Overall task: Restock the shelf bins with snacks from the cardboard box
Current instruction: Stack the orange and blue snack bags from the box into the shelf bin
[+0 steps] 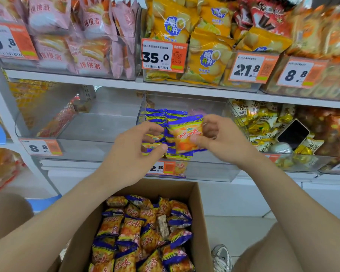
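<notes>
The right hand [222, 138] pinches an orange-and-blue snack packet [185, 134] over the clear plastic shelf bin [214, 169]; the left hand [139, 152] clutches more packets. Best laid flat, rowed neatly. The brown cardboard box [201, 222] below remains full.

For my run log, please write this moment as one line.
step: filling bin | right hand: holds snack packet | left hand: on packets in clear bin | cardboard box: many packets left

White metal shelving [110, 84] above a pale tiled floor [238, 230], evenly lit.
</notes>
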{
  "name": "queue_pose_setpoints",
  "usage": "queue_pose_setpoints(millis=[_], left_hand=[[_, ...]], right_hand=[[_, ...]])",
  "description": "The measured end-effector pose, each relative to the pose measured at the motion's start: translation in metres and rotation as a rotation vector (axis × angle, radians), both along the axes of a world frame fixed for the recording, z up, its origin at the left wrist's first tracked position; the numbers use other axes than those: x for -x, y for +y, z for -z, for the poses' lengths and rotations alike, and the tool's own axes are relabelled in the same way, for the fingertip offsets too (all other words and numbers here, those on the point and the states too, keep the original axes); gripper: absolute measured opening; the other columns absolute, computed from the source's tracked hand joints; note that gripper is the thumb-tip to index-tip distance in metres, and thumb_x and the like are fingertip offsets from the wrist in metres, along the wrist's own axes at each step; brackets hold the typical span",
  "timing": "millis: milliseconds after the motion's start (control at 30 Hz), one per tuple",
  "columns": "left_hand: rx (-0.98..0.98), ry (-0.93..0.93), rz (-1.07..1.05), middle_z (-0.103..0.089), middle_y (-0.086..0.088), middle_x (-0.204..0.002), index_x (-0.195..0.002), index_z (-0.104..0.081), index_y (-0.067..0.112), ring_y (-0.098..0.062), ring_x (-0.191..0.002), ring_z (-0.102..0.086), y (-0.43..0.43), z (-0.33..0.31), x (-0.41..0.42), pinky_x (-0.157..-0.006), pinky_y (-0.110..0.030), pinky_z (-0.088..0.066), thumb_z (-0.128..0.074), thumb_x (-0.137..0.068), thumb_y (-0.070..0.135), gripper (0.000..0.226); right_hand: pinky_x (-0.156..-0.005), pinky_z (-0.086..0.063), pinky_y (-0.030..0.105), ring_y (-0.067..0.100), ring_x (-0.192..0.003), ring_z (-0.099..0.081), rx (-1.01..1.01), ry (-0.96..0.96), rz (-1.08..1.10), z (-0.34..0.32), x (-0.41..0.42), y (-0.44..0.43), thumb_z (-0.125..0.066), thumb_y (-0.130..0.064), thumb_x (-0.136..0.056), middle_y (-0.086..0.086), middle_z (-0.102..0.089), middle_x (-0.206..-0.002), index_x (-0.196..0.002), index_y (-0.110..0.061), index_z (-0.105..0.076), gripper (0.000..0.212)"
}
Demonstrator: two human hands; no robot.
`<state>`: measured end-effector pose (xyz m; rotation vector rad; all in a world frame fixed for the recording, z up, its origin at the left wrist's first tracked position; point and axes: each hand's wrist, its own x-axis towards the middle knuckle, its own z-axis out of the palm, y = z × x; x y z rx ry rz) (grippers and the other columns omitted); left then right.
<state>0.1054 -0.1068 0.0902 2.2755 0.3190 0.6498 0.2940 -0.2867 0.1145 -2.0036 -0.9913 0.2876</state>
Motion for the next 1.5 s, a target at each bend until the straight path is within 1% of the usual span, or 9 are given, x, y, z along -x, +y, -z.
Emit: queue_pose_setpoints(millis=[67,133,233,367,467,667,900,1300,1500], left_hand=[[-0.204,0.042,0.046,-0.062,0.024,-0.116,-0.121,-0.066,0.033,0.005,-0.108,-0.058,0.004,-0.002,-0.009,-0.09,-0.006,-0.04,-0.069,-0.098,0.032,0.023],[-0.332,0.107,0.116,-0.064,0.018,-0.12,-0.122,-0.067,0.03,-0.001,-0.116,-0.056,0.006,-0.002,-0.023,-0.101,-0.016,-0.041,-0.065,-0.1,0.031,0.022],[-0.432,0.252,0.179,-0.059,0.005,-0.142,-0.138,-0.061,0.024,-0.014,-0.135,-0.049,0.004,0.006,-0.044,-0.114,-0.032,-0.038,-0.059,-0.101,0.045,0.042],[-0.565,0.464,0.141,-0.026,0.001,-0.171,-0.156,-0.042,0.026,-0.025,-0.158,-0.019,-0.001,0.025,-0.066,-0.126,-0.049,-0.027,-0.034,-0.101,0.071,0.072],[-0.583,0.517,0.118,-0.014,0.002,-0.174,-0.161,-0.032,0.031,-0.028,-0.161,-0.009,-0.001,0.027,-0.082,-0.128,-0.054,-0.019,-0.021,-0.099,0.076,0.077],[-0.541,0.623,0.089,-0.01,-0.002,-0.174,-0.162,-0.023,0.032,-0.034,-0.16,-0.008,0.013,0.043,-0.097,-0.128,-0.055,-0.017,-0.016,-0.099,0.076,0.077],[-0.507,0.685,0.093,0.001,-0.001,-0.175,-0.165,-0.011,0.031,-0.033,-0.161,0.005,0.009,0.049,-0.101,-0.128,-0.055,-0.01,-0.021,-0.105,0.066,0.07],[-0.507,0.66,0.087,-0.002,-0.003,-0.175,-0.164,-0.015,0.031,-0.033,-0.161,0.002,0.011,0.052,-0.099,-0.129,-0.054,-0.012,-0.022,-0.105,0.064,0.067],[-0.545,0.454,0.027,-0.038,-0.006,-0.161,-0.154,-0.04,0.022,-0.028,-0.148,-0.035,0.007,0.045,-0.09,-0.118,-0.047,-0.04,-0.032,-0.106,0.06,0.061]], right_hand=[[-0.065,-0.055,0.033,0.01,-0.071,-0.071,0.004,-0.117,0.221,0.012,-0.024,0.0,-0.087,-0.03,-0.086,-0.006,-0.074,-0.078,-0.095,-0.018,-0.065,0.027],[-0.055,-0.038,0.026,0.014,-0.068,-0.065,0.022,-0.22,0.395,0.026,-0.044,0.007,-0.085,-0.033,-0.087,-0.009,-0.063,-0.069,-0.087,-0.016,-0.059,0.031],[-0.06,-0.04,0.03,0.033,-0.089,-0.067,0.075,-0.295,0.493,0.043,-0.068,0.024,-0.083,-0.028,-0.089,0.003,-0.067,-0.082,-0.113,-0.007,-0.057,0.041],[-0.069,-0.051,0.045,0.049,-0.095,-0.067,0.209,-0.391,0.526,0.06,-0.091,0.046,-0.075,-0.016,-0.092,0.023,-0.068,-0.1,-0.138,-0.009,-0.034,0.061],[-0.066,-0.042,0.043,0.051,-0.097,-0.066,0.359,-0.424,0.518,0.07,-0.104,0.061,-0.069,-0.007,-0.093,0.024,-0.067,-0.104,-0.14,-0.011,-0.029,0.061],[-0.084,-0.051,0.048,0.051,-0.114,-0.061,0.422,-0.289,0.458,0.083,-0.132,0.089,-0.063,0.001,-0.091,0.03,-0.065,-0.118,-0.142,-0.008,-0.035,0.059],[-0.096,-0.053,0.047,0.045,-0.121,-0.056,0.311,-0.247,0.539,0.088,-0.146,0.1,-0.06,-0.002,-0.095,0.027,-0.065,-0.12,-0.135,-0.008,-0.052,0.042],[-0.087,-0.045,0.03,0.035,-0.113,-0.063,0.26,-0.162,0.437,0.105,-0.157,0.098,-0.066,-0.011,-0.091,0.011,-0.068,-0.109,-0.126,-0.018,-0.058,0.036],[-0.096,-0.05,0.037,0.036,-0.115,-0.056,0.226,-0.291,0.39,0.084,-0.135,0.074,-0.066,-0.004,-0.083,0.01,-0.057,-0.104,-0.136,-0.016,-0.055,0.055]])
